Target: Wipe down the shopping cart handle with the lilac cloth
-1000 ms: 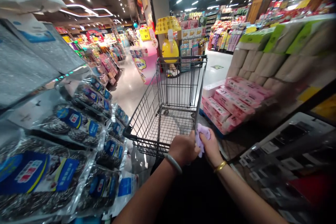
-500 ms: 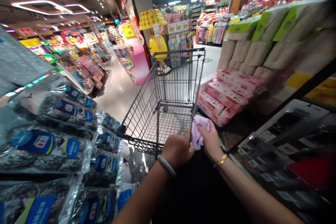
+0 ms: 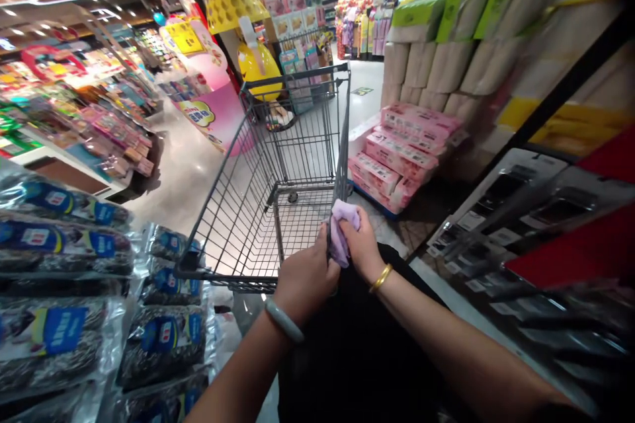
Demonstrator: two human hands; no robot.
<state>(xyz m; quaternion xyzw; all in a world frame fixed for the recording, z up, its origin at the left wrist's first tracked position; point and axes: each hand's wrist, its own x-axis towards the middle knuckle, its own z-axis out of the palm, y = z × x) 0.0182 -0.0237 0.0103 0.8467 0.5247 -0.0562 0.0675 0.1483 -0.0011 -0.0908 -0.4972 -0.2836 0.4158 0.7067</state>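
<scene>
A metal shopping cart [image 3: 292,238] stands in front of me, with nothing in its wire basket. My left hand [image 3: 305,281], with a grey-green bangle at the wrist, is closed around the cart's near right corner; the bar inside its grip is mostly hidden. Right beside it, my right hand [image 3: 364,244] pinches a crumpled light purple cloth [image 3: 342,231] against the same corner. A gold bracelet circles that wrist. The cloth covers the corner and almost touches my left fingers.
Dark plastic-wrapped packs [image 3: 163,337] with blue labels are stacked at the left. On the right stand pink packages [image 3: 397,155], tall tissue bundles [image 3: 454,66] and a rack of hanging packs [image 3: 520,211]. Beyond the cart are a pink display [image 3: 213,112] and a yellow figure [image 3: 258,66].
The view has turned and tilted down, so the cart and both hands appear further left. Both hands remain at the cart's corner, and the cloth looks more tightly bunched around it.
</scene>
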